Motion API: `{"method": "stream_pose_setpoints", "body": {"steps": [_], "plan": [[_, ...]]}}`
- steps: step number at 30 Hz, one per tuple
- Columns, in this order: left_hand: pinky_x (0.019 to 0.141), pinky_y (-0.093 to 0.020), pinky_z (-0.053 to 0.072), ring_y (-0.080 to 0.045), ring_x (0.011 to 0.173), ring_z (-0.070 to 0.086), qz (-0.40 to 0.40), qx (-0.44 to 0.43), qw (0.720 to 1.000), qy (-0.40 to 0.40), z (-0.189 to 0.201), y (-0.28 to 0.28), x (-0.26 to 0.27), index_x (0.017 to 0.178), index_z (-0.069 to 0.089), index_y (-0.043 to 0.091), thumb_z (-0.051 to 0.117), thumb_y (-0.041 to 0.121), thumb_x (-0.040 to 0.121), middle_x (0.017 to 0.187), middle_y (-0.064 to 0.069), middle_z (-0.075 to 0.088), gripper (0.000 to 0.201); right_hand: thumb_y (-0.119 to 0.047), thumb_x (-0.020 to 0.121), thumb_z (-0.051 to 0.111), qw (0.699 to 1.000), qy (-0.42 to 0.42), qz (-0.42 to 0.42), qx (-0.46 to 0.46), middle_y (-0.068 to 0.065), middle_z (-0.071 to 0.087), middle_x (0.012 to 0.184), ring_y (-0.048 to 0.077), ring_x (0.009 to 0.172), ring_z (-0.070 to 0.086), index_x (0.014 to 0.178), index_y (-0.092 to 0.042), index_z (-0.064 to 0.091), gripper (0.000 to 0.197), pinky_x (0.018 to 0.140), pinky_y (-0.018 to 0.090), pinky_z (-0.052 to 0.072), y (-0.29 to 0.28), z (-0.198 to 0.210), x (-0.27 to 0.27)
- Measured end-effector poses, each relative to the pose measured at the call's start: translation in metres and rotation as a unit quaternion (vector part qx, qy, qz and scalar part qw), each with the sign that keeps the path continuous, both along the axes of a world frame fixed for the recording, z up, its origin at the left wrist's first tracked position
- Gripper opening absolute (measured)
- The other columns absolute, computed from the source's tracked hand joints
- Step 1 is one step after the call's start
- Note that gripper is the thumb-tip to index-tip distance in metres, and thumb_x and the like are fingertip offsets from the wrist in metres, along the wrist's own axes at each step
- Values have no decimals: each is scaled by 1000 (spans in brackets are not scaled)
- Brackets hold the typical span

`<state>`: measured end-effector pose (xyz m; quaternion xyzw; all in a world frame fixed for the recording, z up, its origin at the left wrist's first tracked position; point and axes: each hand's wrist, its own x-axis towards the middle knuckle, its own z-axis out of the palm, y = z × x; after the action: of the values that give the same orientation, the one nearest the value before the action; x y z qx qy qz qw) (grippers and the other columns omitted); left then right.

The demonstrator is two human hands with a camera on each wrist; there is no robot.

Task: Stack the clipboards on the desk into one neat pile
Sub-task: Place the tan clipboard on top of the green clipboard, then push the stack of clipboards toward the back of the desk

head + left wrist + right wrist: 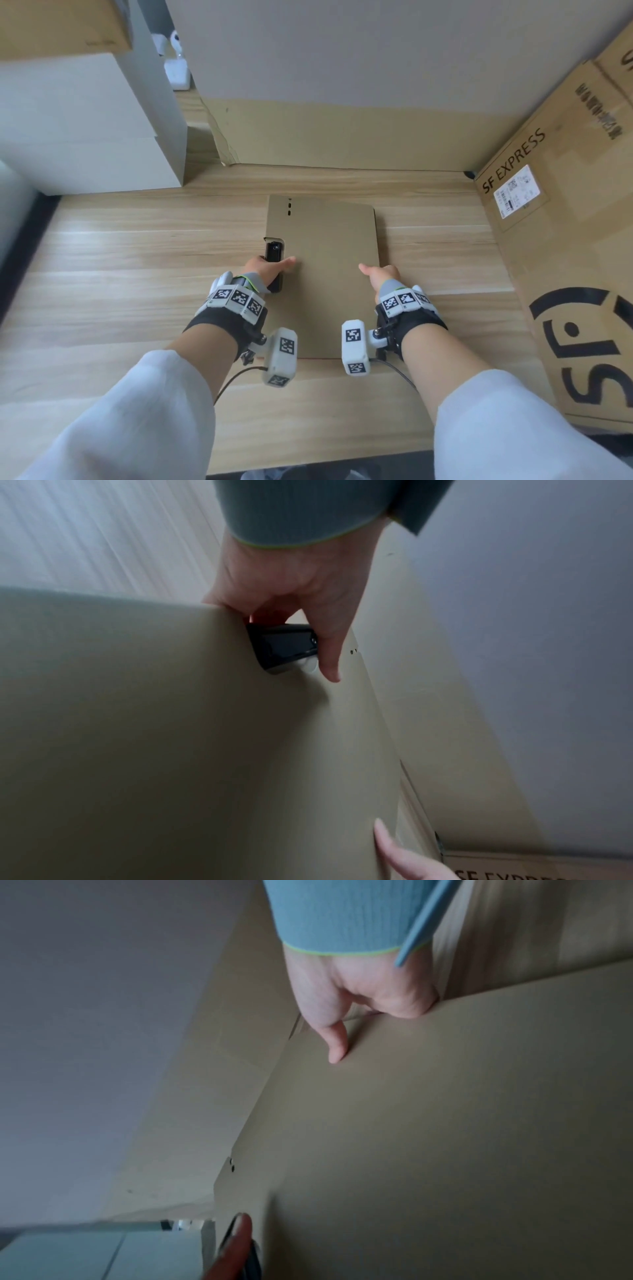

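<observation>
A flat tan rectangular clipboard lies in the middle of the head view on the pale wood-grain table, its black metal clip sitting on the board's left edge. Whether other boards lie under it cannot be told, though a thin second edge shows along its right side. The left hand grips the left edge right at the clip: the thumb lies straight across the top face while the other fingers curl down over the edge, out of sight. The right hand holds the opposite, right edge the same way, thumb flat on the tan surface and fingers wrapped below it. Both wrists carry white marker blocks on black straps, and loose white sleeves fill the lower corners of the frame. A large brown cardboard box printed "SF EXPRESS" stands along the right side of the frame, a sheet of brown cardboard leans against the wall at upper centre, and white boxes sit stacked at upper left.
</observation>
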<state>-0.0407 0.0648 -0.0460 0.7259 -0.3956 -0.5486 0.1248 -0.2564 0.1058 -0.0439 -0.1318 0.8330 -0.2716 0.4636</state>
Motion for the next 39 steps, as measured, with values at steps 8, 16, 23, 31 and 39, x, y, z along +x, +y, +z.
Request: {"method": "stream_pose_setpoints", "body": {"steps": [8,16,23,31,39], "plan": [[105,-50,45,-34,118,57,-13,-71,993,93,19,-25,21,128,46,4,85,60,43,125,-18,60,109,-1,86,60,980,-39,-16,-193,10,61,120,21,106,57,126,1,52,41,98,34,41,-15,41,6],[97,-43,48,-24,99,50,-31,-249,965,71,75,-50,41,130,39,-3,75,12,78,102,-9,51,65,5,88,52,947,-37,120,-294,5,55,124,14,109,50,137,-7,35,53,104,29,37,-34,93,15],[84,-50,53,-51,82,57,-90,-224,969,47,54,-53,58,90,46,-25,80,21,71,83,-41,55,60,-3,91,51,952,-25,145,-267,6,45,143,18,124,46,147,-15,18,66,101,24,31,-26,86,30],[70,-15,30,-16,83,41,-86,-284,955,27,44,-55,54,113,46,-2,74,3,77,73,11,36,46,-18,96,46,968,41,138,-206,7,44,145,24,133,42,149,-14,10,64,104,26,30,-23,73,44],[93,-36,42,-27,102,53,-112,-200,973,25,54,-66,27,134,39,-2,73,20,80,109,-17,54,68,-19,92,52,980,49,99,-166,9,50,139,26,130,46,138,-9,34,50,108,34,33,-36,58,19]]}}
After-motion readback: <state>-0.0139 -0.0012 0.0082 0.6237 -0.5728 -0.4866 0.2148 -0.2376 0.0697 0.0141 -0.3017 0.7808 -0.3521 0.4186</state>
